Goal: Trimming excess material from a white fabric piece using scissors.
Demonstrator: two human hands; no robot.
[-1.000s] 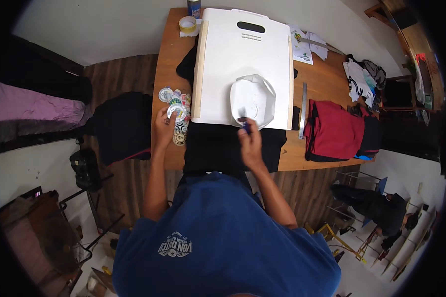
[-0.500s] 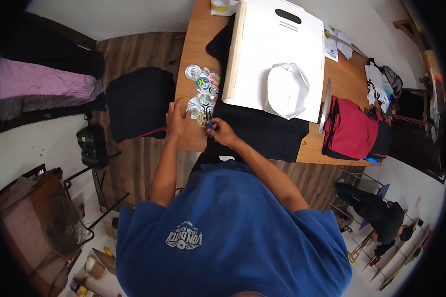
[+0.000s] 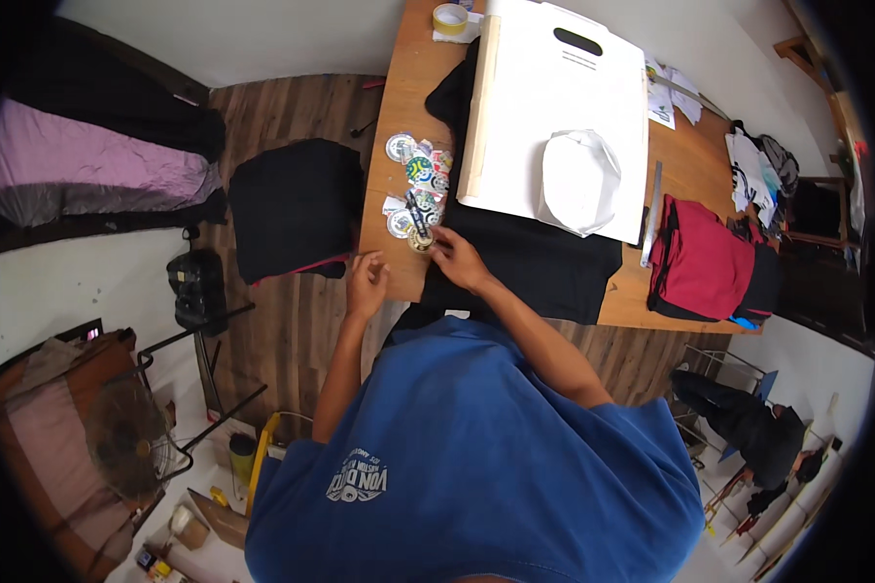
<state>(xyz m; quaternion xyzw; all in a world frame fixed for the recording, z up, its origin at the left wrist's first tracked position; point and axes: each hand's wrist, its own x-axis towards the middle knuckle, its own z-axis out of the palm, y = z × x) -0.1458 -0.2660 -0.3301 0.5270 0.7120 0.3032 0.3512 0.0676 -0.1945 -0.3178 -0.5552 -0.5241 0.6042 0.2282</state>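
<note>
A cluster of round printed stickers (image 3: 420, 170) lies on the left part of the wooden table. On its near end rests a slim dark tool with a blue part (image 3: 415, 209), its exact kind too small to make out. A gold-and-black round sticker (image 3: 419, 241) lies just below it. Beside that sticker is my right hand (image 3: 460, 262), fingertips next to it, thumb and fingers apart and no object visible in them. My left hand (image 3: 367, 282) hovers at the table's left edge, fingers loosely bent and apart, nothing visible in it.
Black cloth (image 3: 535, 267) lies under a large white board (image 3: 515, 107) carrying a white bowl-shaped piece (image 3: 580, 185). Red folded cloth (image 3: 702, 257) and a metal ruler (image 3: 651, 214) are at right. A black cloth stack (image 3: 297, 209) stands left of the table. Yellow tape (image 3: 450, 18) sits at the far end.
My right hand has let go of the slim tool, which now lies on the stickers. My left hand has drawn back from the stickers toward me. The view has shifted slightly.
</note>
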